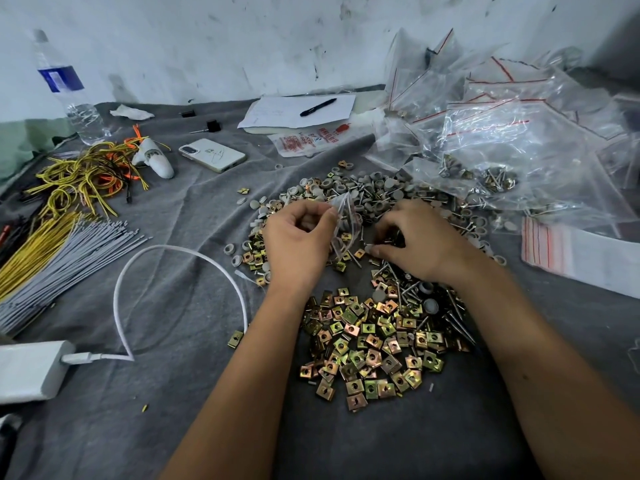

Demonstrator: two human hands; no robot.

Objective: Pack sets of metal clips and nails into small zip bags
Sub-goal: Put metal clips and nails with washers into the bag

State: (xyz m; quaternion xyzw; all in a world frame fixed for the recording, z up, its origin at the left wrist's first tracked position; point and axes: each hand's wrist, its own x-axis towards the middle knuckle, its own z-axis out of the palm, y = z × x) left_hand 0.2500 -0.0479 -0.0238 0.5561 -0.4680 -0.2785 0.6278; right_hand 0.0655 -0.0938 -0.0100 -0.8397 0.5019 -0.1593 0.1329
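Grey cloth (180, 306) covered the bench. Left hand (298, 244) pinched a small zip bag (346, 220) at its mouth; the film looked limp and slippery. Right hand (419, 244), fingers curled, picked among nails (398, 271); its hold was unclear. Metal clips (370, 344) lay nearer, small and rigid.

Left hand (298, 237) pinches a clear bag (344, 223); right hand (420, 242), beside it, picks among nails (391, 268); clips (370, 344) nearer the wrists.

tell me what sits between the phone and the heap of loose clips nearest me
In the head view, bare grey cloth mostly, crossed by the loop of white cable. The left hand is beside that stretch, between phone and clips.
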